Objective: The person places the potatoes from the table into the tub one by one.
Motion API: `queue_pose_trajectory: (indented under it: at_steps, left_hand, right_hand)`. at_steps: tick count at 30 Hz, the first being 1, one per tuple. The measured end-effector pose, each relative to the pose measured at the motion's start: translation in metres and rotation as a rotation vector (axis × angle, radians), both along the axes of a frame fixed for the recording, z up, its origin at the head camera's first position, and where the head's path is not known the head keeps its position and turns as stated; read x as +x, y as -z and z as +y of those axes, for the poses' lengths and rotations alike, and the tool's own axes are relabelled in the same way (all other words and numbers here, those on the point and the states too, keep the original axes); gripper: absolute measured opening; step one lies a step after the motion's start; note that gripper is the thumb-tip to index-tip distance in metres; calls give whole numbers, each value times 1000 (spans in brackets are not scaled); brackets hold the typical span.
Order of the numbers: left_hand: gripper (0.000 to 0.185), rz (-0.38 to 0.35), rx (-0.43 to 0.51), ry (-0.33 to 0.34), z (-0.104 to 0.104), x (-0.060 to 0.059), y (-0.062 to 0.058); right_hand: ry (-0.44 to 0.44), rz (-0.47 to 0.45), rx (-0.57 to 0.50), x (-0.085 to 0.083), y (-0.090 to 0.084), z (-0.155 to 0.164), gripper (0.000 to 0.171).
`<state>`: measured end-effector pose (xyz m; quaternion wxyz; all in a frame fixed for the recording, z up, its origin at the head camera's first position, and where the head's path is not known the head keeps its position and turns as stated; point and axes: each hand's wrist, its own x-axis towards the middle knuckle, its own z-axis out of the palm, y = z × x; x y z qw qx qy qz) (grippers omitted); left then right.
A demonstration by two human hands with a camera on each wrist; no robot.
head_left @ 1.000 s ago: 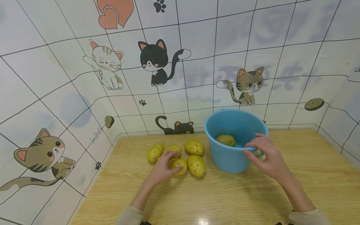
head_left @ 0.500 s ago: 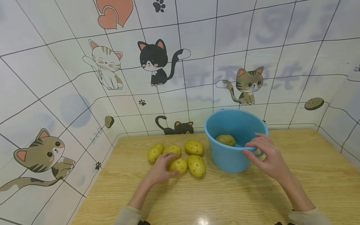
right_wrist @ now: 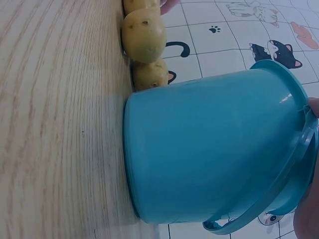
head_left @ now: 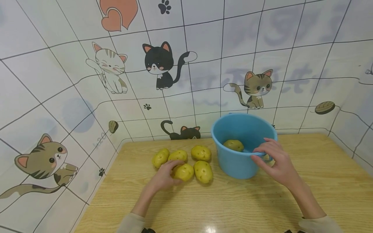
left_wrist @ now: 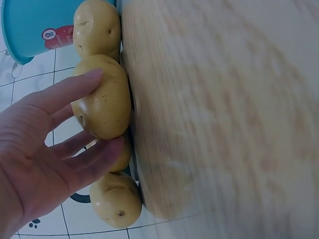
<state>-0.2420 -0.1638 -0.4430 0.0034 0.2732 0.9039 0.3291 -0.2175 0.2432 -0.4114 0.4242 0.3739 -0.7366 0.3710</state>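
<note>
On a wooden table point(head_left: 233, 200) set into a corner, five potatoes and a blue bucket point(head_left: 233, 161) are seen from the head view. Walls point(head_left: 204, 48) of pale tiles printed with cartoon cats, paw prints and a pink heart stand behind and to the left.

The left hand point(head_left: 164, 174) is laid on the front-left potato point(head_left: 184, 171) of a loose cluster. Its fingers are curled over the potato's near and left sides, and the thumb is shown on the other side in the left wrist view, where the potato point(left_wrist: 102, 97) is clasped between the spread fingers point(left_wrist: 65, 92) above and the thumb below. The potato is resting on the table, touching or almost touching its neighbours: one just to its right point(head_left: 203, 171), one behind it point(head_left: 178, 155), one at the far left point(head_left: 161, 157), and one behind and to the right point(head_left: 201, 152), nearest the bucket.

The bucket stands upright to the right of the cluster, well toward the back of the table. A sixth potato point(head_left: 233, 145) is lying inside it on the bottom. The right hand point(head_left: 274, 163) is placed on the bucket's near right rim, with fingers bent over the edge and around the lowered handle point(right_wrist: 279, 209). In the right wrist view, only fingertips at the rim are visible, so the exact grip is hard to make out there.

Light sleeves point(head_left: 131, 223) are visible at the bottom edge.
</note>
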Motion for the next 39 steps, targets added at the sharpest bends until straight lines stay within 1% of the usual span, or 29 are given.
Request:
queue_pose_trajectory:
  at_steps: [7, 12, 17, 22, 29, 33, 36, 39]
  left_hand:
    - [63, 16, 6, -32, 1, 0, -1]
    - [64, 3, 52, -64, 2, 1, -4]
    - [64, 3, 108, -90, 1, 1, -10]
    - [64, -13, 199, -113, 2, 1, -17]
    - [62, -45, 339, -150, 10, 2, -26]
    - [62, -29, 413, -170, 16, 1, -32]
    - [62, 6, 471, -177, 22, 1, -38]
    - [62, 26, 504, -177, 28, 1, -44]
  right_hand:
    - [1, -4, -1, -1, 2, 1, 43]
    - [-2, -11, -4, 0, 1, 1, 43]
    - [-7, -6, -9, 0, 1, 1, 43]
    - [2, -3, -4, 0, 0, 1, 43]
    - [0, -4, -5, 0, 0, 0, 43]
    - [0, -6, -9, 1, -1, -1, 43]
    - [0, -6, -12, 1, 0, -1, 43]
    - [4, -7, -10, 1, 0, -1, 44]
